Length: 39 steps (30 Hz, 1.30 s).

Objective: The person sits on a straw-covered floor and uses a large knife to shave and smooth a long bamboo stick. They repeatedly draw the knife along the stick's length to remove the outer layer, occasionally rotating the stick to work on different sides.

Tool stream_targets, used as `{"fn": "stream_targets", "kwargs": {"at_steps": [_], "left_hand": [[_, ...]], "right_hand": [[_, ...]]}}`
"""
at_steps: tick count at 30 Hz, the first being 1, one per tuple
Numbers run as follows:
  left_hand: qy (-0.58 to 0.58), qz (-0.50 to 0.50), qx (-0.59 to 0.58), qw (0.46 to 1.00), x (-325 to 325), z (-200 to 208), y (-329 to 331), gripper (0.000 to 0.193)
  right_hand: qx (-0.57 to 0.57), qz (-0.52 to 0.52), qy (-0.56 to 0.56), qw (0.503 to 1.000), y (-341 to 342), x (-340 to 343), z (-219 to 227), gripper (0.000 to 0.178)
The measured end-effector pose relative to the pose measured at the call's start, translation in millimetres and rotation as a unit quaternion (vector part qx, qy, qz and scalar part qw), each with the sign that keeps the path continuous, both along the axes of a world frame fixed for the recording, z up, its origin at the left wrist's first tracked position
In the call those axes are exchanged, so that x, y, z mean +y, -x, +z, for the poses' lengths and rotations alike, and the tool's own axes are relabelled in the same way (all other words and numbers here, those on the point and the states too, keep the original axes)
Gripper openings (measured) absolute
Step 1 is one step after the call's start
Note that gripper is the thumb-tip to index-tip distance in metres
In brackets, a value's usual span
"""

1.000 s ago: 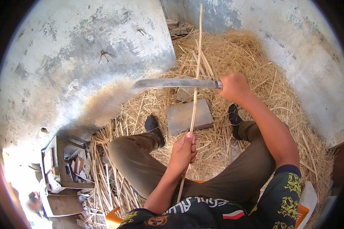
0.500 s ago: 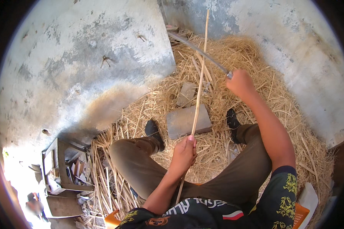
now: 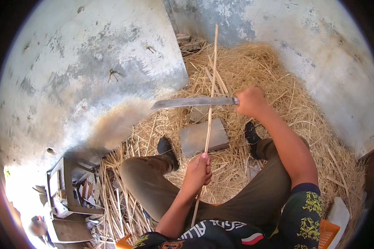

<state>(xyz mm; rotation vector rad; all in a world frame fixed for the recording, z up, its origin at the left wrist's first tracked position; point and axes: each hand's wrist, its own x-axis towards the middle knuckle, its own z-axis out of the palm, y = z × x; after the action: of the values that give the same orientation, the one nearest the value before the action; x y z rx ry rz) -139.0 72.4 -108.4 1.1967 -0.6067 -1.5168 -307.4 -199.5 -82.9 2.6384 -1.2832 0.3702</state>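
My left hand (image 3: 197, 174) is closed round a long thin strip of pale wood or bamboo (image 3: 212, 89), which slants up and away from my lap. In my right hand (image 3: 252, 102) is a machete (image 3: 195, 102), its fist wrapped round the handle. The long grey blade lies across the strip at about its middle and points left. Whether blade and strip touch, I cannot tell. Below the strip, between my feet, rests a flat grey-brown block (image 3: 195, 135).
Straw-like shavings (image 3: 257, 62) cover the floor round my legs. Long strips (image 3: 118, 207) lie in a pile at left beside a wooden frame (image 3: 70, 195) holding scraps. Worn walls (image 3: 95, 50) enclose the far side. A blurred person (image 3: 39, 228) is at lower left.
My right hand has come nearer and slightly left. The machete has swung from pointing up and left to lying nearly level across the strip. The strip's far tip has dropped and shifted left.
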Motion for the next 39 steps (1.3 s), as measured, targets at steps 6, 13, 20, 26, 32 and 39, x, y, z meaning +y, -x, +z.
{"fn": "stream_targets", "kwargs": {"at_steps": [6, 13, 20, 26, 32, 39], "left_hand": [[0.007, 0.046, 0.007, 0.999, 4.7, 8.1, -4.2, 0.034], [-0.015, 0.035, -0.024, 0.999, 1.5, -17.6, -8.9, 0.034], [-0.002, -0.036, 0.018, 0.999, 16.6, 9.7, 9.1, 0.035], [0.155, -0.090, -0.174, 0.968, 10.1, -30.3, 41.5, 0.036], [0.012, -0.066, -0.030, 0.997, 11.0, -1.2, 13.1, 0.035], [-0.055, -0.061, 0.156, 0.984, 9.2, 9.0, -5.4, 0.040]], "right_hand": [[-0.013, 0.092, -0.022, 0.995, -11.7, 29.5, 7.3, 0.015], [0.004, -0.108, -0.032, 0.994, 6.7, 16.4, 23.0, 0.028], [-0.105, -0.032, 0.014, 0.994, 21.9, -20.0, 20.4, 0.028], [-0.328, -0.313, -0.095, 0.886, 59.9, -67.5, 28.8, 0.028], [-0.193, -0.212, -0.112, 0.951, 41.1, -16.4, 39.2, 0.024], [-0.088, 0.047, 0.029, 0.995, 34.7, -4.4, 24.5, 0.017]]}}
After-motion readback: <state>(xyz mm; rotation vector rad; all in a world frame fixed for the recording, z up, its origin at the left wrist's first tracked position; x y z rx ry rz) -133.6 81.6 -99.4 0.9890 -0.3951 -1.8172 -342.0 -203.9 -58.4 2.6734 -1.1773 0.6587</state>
